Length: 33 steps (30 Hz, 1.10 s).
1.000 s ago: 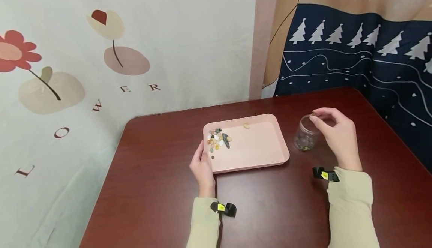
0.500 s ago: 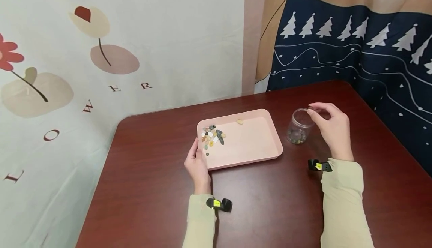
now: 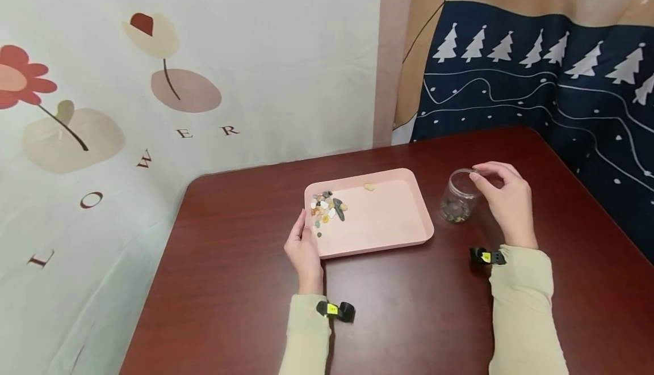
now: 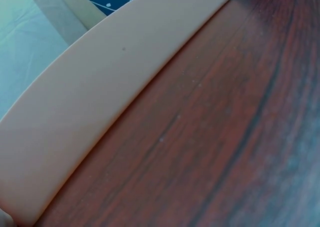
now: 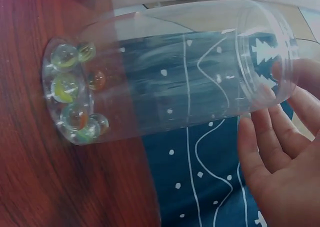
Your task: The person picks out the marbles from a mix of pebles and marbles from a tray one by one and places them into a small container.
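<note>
A pale pink tray [image 3: 380, 219] lies on the table, and my left hand [image 3: 306, 253] holds its left side near the front corner. Small mixed pebbles [image 3: 332, 213] are clustered at that end of the tray. One pale yellow pebble [image 3: 369, 186] sits apart by the back rim. To the right of the tray stands a clear jar [image 3: 452, 199], upright, with several glass marbles [image 5: 64, 89] at its bottom. My right hand [image 3: 508, 205] pinches the jar's rim between thumb and fingers; the right wrist view shows a fingertip through the clear wall.
The table [image 3: 398, 307] is dark red wood. Behind it hangs a pale flower-printed cloth [image 3: 286, 68], with a navy tree-printed cloth [image 3: 511, 91] at the right. A black strap device [image 3: 337, 310] is on my left wrist, another [image 3: 487, 256] on my right.
A small dark spot between my right fingertips, visible one second ago, no longer shows. The head view shifts slightly back and forth; tray, jar and left hand keep their places.
</note>
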Each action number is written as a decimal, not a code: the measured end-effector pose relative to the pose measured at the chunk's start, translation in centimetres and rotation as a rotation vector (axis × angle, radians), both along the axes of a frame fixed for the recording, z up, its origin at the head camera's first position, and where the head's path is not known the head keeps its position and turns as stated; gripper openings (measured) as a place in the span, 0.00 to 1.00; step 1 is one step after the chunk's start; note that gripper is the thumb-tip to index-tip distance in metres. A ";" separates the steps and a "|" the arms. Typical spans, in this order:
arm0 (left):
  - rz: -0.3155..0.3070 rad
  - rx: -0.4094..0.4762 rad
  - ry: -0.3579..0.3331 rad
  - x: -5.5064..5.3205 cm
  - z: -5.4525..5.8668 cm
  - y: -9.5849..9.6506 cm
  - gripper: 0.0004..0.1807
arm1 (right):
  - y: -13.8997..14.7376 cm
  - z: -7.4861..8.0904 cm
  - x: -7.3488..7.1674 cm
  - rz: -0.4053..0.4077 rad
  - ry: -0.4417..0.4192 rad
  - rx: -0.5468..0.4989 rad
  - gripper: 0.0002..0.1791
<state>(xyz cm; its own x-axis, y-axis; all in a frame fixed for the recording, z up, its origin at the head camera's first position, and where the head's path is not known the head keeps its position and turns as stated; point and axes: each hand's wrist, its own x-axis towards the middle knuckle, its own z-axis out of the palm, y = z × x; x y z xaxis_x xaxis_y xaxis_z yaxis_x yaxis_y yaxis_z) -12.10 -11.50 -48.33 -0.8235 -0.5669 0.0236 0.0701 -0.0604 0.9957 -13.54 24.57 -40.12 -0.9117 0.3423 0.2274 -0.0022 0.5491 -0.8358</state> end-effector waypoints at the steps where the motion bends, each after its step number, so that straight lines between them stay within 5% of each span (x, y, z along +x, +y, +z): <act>1: -0.005 -0.001 -0.003 0.0 0.0 0.1 0.20 | 0.1 -0.2 0.1 0.002 -0.016 0.000 0.20; 6: -0.025 0.008 -0.007 0.2 0.2 0.5 0.19 | 0.6 -0.8 0.6 0.012 -0.075 0.002 0.22; 15: -0.049 -0.009 -0.018 1.0 2.4 1.2 0.19 | 0.8 -0.9 0.9 0.006 -0.091 -0.054 0.22; 33: -0.029 0.021 -0.006 0.7 2.0 1.0 0.18 | 0.8 -0.7 0.5 0.012 -0.079 0.023 0.23</act>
